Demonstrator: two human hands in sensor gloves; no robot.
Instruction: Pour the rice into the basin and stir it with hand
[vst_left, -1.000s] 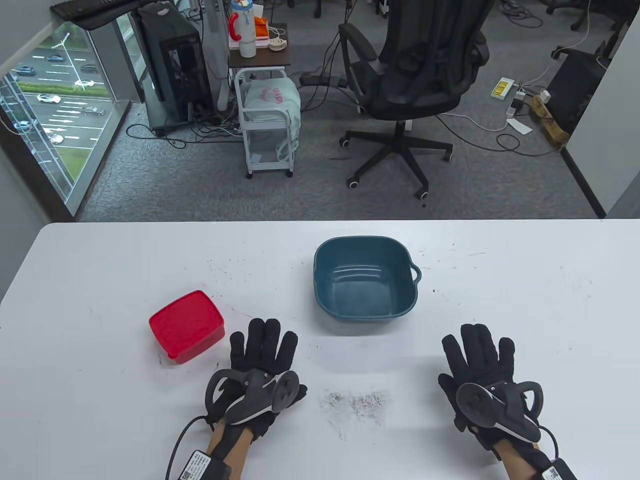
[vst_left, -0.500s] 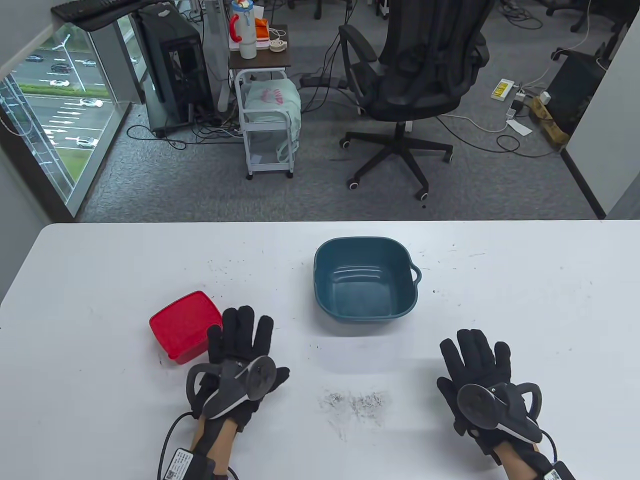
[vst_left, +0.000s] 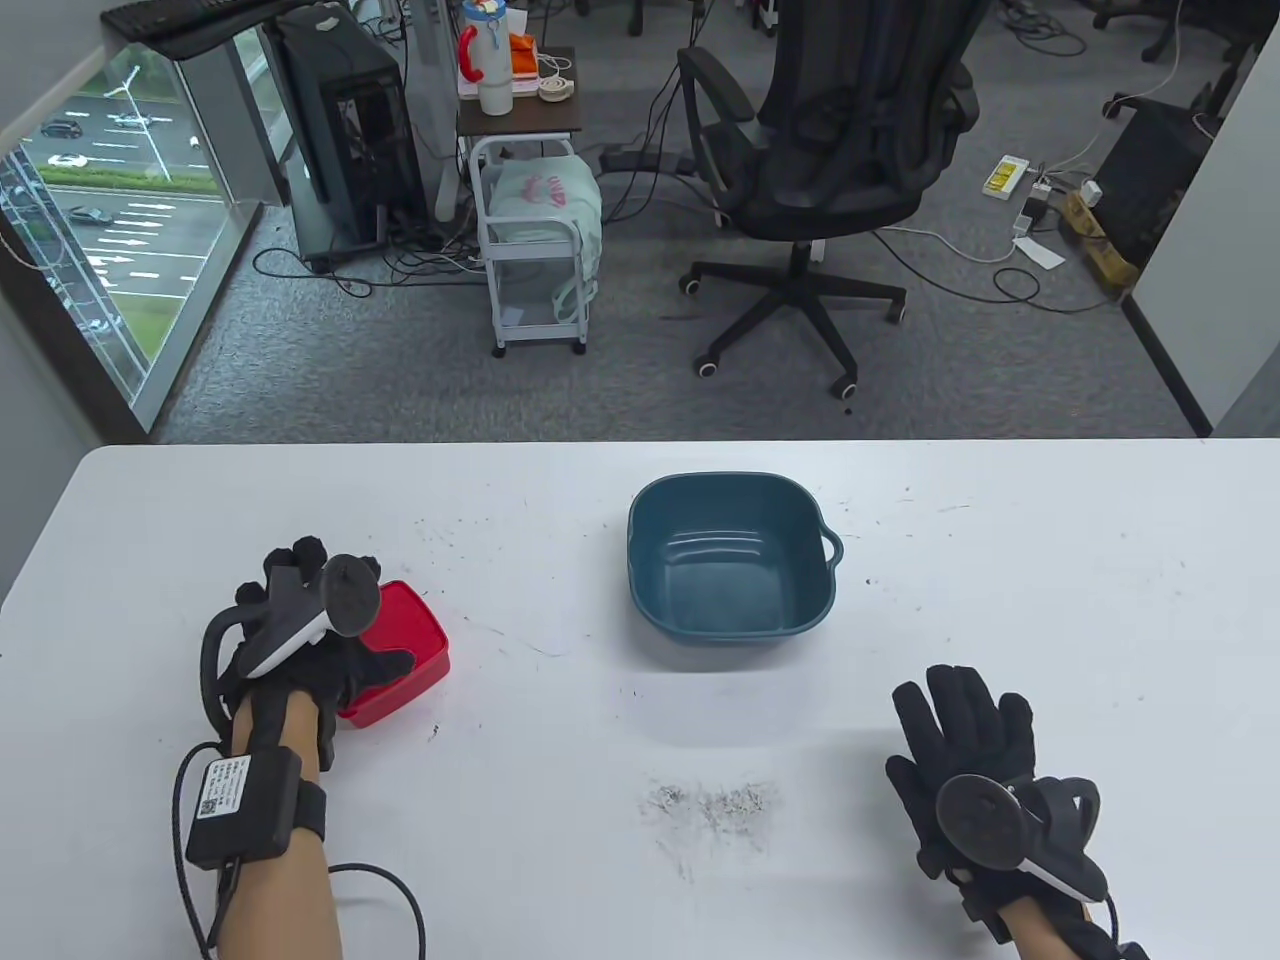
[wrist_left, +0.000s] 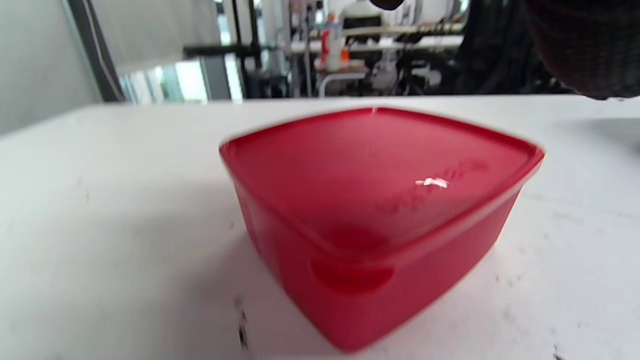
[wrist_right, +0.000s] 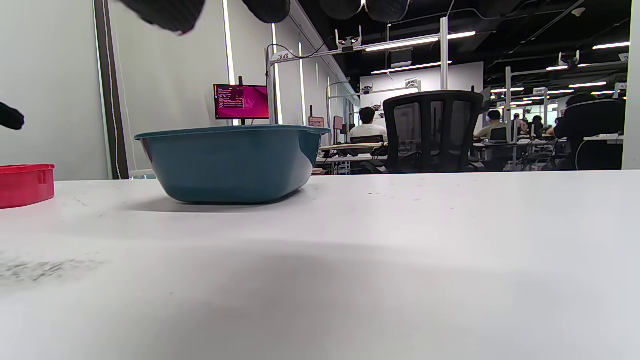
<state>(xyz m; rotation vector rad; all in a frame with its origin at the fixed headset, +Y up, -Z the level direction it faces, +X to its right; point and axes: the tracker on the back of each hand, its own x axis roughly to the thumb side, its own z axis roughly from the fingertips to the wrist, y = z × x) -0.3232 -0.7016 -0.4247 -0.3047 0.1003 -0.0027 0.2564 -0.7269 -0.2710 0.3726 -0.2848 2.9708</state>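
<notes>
Your left hand (vst_left: 300, 640) arches over the lidded red box (vst_left: 405, 650) at the table's (vst_left: 150, 560) left, thumb against its near side, though whether the fingers have clamped it cannot be told. The empty blue basin (vst_left: 728, 555) waits mid-table, well apart from the box. Your right hand (vst_left: 965, 745) lies flat, fingers spread, holding nothing; next, likely, you must secure the box and free its lid.

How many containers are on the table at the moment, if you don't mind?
2: a lidded red box under the left hand, and an empty blue basin at the centre.
</notes>
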